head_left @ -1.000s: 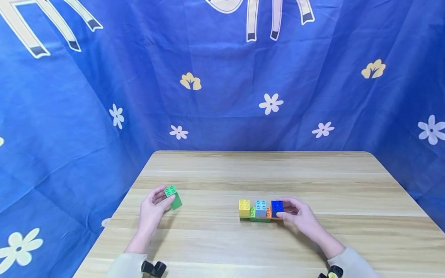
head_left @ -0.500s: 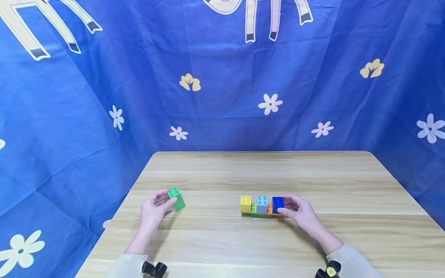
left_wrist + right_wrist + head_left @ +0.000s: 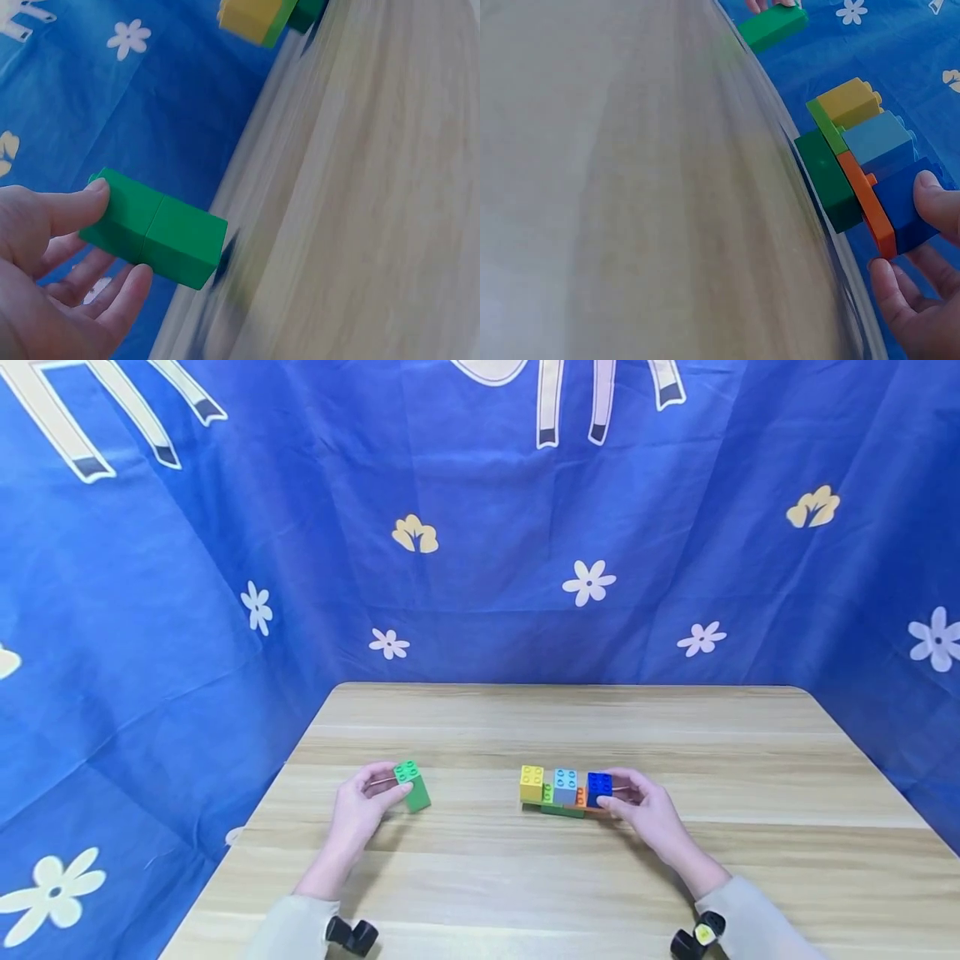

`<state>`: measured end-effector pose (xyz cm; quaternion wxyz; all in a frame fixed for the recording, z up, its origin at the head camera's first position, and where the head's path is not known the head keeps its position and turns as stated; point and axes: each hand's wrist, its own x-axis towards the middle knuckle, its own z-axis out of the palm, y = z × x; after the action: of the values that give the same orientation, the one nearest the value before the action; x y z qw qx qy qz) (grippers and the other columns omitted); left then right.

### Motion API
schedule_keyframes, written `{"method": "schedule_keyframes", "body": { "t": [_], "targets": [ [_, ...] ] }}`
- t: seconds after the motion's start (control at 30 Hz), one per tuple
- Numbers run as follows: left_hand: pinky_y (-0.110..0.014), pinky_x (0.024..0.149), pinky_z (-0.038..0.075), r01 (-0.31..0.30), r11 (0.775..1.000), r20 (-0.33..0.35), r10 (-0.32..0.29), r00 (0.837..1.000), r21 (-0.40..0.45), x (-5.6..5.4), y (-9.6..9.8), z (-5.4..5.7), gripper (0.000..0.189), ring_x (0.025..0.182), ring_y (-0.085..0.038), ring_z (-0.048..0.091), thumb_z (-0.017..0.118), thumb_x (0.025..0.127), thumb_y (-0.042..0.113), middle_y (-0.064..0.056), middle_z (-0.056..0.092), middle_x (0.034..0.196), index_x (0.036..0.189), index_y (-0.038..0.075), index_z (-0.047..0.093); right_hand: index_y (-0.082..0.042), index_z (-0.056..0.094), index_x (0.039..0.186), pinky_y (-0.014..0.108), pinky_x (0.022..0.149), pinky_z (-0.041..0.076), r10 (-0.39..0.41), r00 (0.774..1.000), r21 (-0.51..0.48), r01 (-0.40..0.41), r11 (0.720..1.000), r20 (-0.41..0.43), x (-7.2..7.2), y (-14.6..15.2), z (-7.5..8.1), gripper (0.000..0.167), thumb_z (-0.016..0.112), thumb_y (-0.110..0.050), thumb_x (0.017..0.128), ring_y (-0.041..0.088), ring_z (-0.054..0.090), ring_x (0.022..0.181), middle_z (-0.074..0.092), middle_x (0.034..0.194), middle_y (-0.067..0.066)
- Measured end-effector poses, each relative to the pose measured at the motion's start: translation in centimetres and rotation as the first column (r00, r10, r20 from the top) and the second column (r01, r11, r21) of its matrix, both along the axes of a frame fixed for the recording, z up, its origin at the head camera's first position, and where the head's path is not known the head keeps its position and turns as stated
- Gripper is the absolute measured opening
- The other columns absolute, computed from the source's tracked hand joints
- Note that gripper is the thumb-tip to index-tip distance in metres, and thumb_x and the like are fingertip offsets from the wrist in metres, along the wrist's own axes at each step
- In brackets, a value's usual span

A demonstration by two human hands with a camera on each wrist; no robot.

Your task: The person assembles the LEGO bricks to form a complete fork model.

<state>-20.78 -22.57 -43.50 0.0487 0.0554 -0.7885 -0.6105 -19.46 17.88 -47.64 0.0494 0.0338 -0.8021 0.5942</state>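
Observation:
My left hand (image 3: 357, 808) pinches a stack of two green toy bricks (image 3: 154, 229) between thumb and fingers, with the studs upward in the head view. To its right, my right hand (image 3: 652, 814) grips the dark blue brick (image 3: 598, 789) at the right end of a built piece. That piece also carries a yellow brick (image 3: 532, 783) and a light blue brick (image 3: 566, 787). Beneath them run a lime green plate (image 3: 826, 127) and an orange plate (image 3: 868, 206). A dark green brick (image 3: 827, 182) forms the bottom, close over the table. A gap separates the stack and the built piece.
The wood-grain table (image 3: 480, 877) spreads under both hands. Behind it and at the sides hangs a blue cloth (image 3: 480, 527) with flowers and animal legs printed on it. Black devices (image 3: 352, 935) are strapped at both wrists.
The left hand has carried the green stack rightward, towards the built piece. My right hand has shifted the built piece slightly away from me. Both grips stay the same.

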Motion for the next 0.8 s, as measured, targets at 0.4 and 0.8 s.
{"method": "schedule_keyframes", "body": {
  "t": [0.4,0.8],
  "targets": [
    [-0.028,0.082,0.051,0.138,0.99,-0.064,-0.137,0.988,0.014,0.2,4.2,0.5,0.044,0.098,-0.023,0.061,0.079,0.072,0.014,-0.01,0.065,0.105,0.112,0.007,0.062,-0.008,0.058,0.12,0.029,0.073,0.053,0.013,1.0,-0.014,-0.013,1.0,-0.013,-1.5,-0.6,0.7,0.045,0.074,-0.017,0.079,0.023,0.06,0.087,0.063,0.103,0.014],
    [-0.028,0.082,0.053,0.319,0.946,-0.104,-0.313,0.944,0.047,1.2,8.6,-0.2,0.042,0.098,-0.024,0.061,0.077,0.074,0.01,-0.01,0.065,0.105,0.112,0.003,0.061,-0.003,0.056,0.121,0.033,0.068,0.055,0.03,0.999,-0.042,-0.032,0.999,-0.034,-2.4,-1.2,0.9,0.043,0.071,-0.011,0.081,0.021,0.061,0.082,0.062,0.103,0.017]
  ]
}}
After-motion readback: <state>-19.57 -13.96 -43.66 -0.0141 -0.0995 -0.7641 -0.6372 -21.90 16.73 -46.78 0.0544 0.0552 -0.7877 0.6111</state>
